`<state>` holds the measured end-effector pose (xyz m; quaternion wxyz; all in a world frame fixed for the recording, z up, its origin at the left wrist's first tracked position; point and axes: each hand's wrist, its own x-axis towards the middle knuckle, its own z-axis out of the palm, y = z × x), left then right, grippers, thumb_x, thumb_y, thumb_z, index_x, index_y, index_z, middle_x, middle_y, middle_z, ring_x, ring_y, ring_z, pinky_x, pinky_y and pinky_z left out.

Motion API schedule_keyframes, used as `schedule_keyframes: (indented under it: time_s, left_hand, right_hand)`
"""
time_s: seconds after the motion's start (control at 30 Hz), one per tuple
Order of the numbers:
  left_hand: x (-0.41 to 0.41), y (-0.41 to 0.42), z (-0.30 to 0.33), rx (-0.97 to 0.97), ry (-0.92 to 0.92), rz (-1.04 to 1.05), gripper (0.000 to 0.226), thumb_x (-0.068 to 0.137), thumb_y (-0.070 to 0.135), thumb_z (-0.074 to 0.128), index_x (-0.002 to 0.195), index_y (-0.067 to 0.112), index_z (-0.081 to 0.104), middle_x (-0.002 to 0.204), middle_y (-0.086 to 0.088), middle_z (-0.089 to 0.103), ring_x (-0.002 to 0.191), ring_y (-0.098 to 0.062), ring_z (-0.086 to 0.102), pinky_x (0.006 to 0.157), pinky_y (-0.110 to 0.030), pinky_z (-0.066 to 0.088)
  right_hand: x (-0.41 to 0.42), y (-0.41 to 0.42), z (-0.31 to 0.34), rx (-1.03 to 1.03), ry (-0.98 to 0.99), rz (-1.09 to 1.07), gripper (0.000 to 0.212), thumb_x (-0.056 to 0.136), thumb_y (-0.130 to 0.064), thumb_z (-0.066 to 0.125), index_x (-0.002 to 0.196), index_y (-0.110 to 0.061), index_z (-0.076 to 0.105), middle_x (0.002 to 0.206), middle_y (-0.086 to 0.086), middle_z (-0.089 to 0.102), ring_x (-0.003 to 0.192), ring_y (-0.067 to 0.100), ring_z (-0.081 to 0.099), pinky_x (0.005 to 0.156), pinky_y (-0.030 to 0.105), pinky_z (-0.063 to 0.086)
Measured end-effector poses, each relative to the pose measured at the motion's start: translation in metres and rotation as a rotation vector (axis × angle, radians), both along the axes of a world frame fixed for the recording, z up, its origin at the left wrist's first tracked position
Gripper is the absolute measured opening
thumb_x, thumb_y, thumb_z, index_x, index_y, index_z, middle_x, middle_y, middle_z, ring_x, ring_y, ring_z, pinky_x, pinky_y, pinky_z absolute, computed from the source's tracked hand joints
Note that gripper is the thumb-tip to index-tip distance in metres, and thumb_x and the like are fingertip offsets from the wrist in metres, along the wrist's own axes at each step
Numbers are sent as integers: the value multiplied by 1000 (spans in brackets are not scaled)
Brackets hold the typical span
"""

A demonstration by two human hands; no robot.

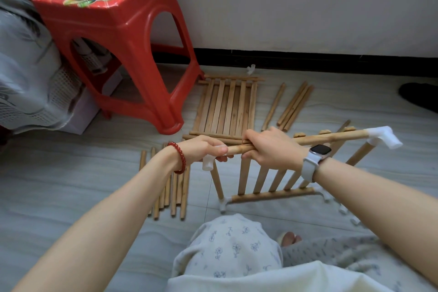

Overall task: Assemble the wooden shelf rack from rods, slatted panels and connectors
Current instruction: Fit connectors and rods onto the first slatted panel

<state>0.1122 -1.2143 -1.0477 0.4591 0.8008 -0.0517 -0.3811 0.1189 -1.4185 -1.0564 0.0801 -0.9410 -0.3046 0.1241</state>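
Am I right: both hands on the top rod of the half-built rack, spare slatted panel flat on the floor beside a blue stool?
Not quite: the stool is red, not blue, as the head view shows. The rest holds: the left hand and right hand both grip the top rod of the half-built rack, and the spare slatted panel lies flat on the floor beside the stool.

A red plastic stool point(123, 38) stands on pale tiled floor point(59, 185) beside a white wall point(296, 0).
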Motion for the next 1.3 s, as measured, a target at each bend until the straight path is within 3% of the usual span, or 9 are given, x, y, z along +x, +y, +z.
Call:
schedule_keyframes:
  time_s: [0.23,0.3,0.47,0.53,0.67,0.77,0.97,1.1,1.3]
  left_hand:
    - [-10,-9,-4,-87,-106,141,15,92,23,53,91,20,68,94,1,64,99,-12,55,96,-31,36]
    - [-10,-12,-6,-121,-177,189,13,92,22,54,91,21,67,91,1,64,93,-9,56,91,-29,38]
    - [-10,-18,-6,-390,-330,569,35,99,29,38,83,21,68,85,6,64,86,-7,58,82,-27,41]
    - [-6,-14,-2,-323,-331,588,47,99,39,31,80,22,70,79,2,67,86,-14,61,86,-33,42]
    - [-3,-6,9,-197,-234,468,57,98,49,26,78,21,71,55,-6,61,55,-10,60,73,-33,42]
    - [-2,-8,8,-82,-258,551,54,98,42,34,67,15,68,73,-13,61,43,-15,48,68,-32,43]
    - [-21,-12,-20,53,-247,746,46,100,26,33,62,11,55,48,-6,49,41,-15,45,49,-22,40]
    - [-22,-15,-23,56,-337,795,43,99,22,33,61,11,50,49,-6,48,41,-13,44,35,-10,34]
    - [-25,-13,-22,78,-371,706,42,99,21,33,62,12,49,52,-6,48,42,-15,45,35,-12,34]
  right_hand:
    - [4,-5,8,-36,-133,14,29,93,-45,47,105,-19,47,63,-12,41,64,15,42,71,29,29]
    - [5,-8,10,-25,-170,1,27,94,-44,46,104,-20,46,68,-10,46,65,16,44,70,30,28]
    - [5,-9,22,70,-152,-26,16,95,-40,45,94,-25,38,66,-9,54,60,17,51,72,34,41]
    - [4,-5,24,83,-177,-6,17,95,-39,45,93,-24,37,60,-10,50,55,16,48,64,32,39]
    - [1,7,18,16,-216,26,25,95,-45,41,99,-20,41,55,-12,40,47,9,39,48,24,22]
    - [-1,16,11,-15,-211,32,30,96,-48,39,99,-18,41,56,-11,41,48,12,40,50,28,25]
    - [-10,25,-6,-65,-166,54,28,96,-46,40,102,-19,43,59,-12,38,49,10,36,60,30,32]
    - [-9,25,-8,-50,-170,33,26,95,-45,41,101,-19,43,58,-11,40,48,9,34,58,30,30]
    - [-10,25,-8,-41,-161,39,25,95,-43,43,102,-19,43,56,-12,37,48,9,35,50,27,23]
